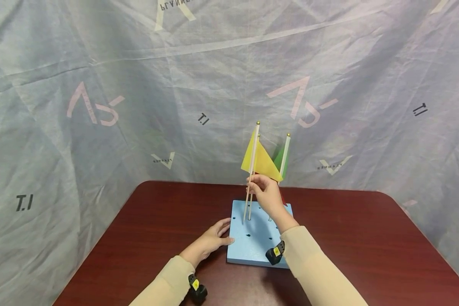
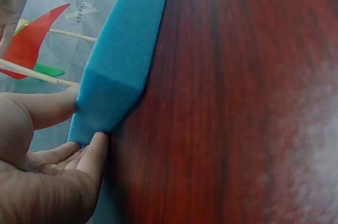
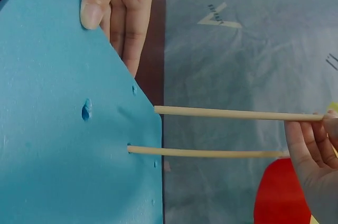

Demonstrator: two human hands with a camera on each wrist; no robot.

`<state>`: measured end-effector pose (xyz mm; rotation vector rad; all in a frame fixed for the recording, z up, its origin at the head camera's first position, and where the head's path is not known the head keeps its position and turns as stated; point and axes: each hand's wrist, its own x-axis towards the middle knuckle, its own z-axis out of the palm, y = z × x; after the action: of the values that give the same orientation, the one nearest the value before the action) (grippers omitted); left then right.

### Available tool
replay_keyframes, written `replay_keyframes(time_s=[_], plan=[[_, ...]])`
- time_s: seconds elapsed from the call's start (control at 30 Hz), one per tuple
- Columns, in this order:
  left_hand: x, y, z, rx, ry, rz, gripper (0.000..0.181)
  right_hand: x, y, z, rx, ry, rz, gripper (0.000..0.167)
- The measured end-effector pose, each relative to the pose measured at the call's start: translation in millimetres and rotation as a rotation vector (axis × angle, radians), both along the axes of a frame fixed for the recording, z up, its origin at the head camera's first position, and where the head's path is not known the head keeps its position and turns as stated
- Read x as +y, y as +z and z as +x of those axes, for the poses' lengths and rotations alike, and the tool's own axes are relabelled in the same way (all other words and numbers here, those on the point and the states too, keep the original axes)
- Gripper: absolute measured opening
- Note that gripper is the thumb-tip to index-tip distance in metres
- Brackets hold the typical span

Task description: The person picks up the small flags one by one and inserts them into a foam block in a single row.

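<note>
My right hand (image 1: 265,193) pinches the thin wooden stick of a yellow flag (image 1: 250,159). This stick's lower end shows just off the surface of a light-blue board (image 1: 248,250) in the right wrist view, beside a standing stick (image 3: 206,152). That second stick sits in a hole and bears a red flag (image 3: 280,195), partly hidden behind my right hand. A green flag (image 1: 284,159) stands farther right on the board. At the board's left edge, my left hand (image 1: 212,238) grips it, thumb on the top face and fingers against the side.
The board has several holes, one (image 3: 87,110) near its middle. It lies on a dark red wooden table (image 1: 168,216). Behind the table hangs a grey printed cloth (image 1: 222,85). Black wrist cameras sit on both of my sleeves (image 1: 310,259).
</note>
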<state>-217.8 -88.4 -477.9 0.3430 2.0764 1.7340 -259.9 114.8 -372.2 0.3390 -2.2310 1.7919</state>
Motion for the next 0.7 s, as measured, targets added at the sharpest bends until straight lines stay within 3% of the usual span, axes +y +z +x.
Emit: replay_keyframes(time_s=[0.33, 0.7], plan=[[2.3, -4.0, -2.0, -0.008, 0.018, 0.010, 0.075, -12.3, -4.7, -7.4, 0.016, -0.006, 0.033, 0.011], [1.5, -1.6, -2.6, -0.024, 0.024, 0.009, 0.075, -27.1, -11.7, -13.7, 0.038, 0.050, 0.021, 0.010]])
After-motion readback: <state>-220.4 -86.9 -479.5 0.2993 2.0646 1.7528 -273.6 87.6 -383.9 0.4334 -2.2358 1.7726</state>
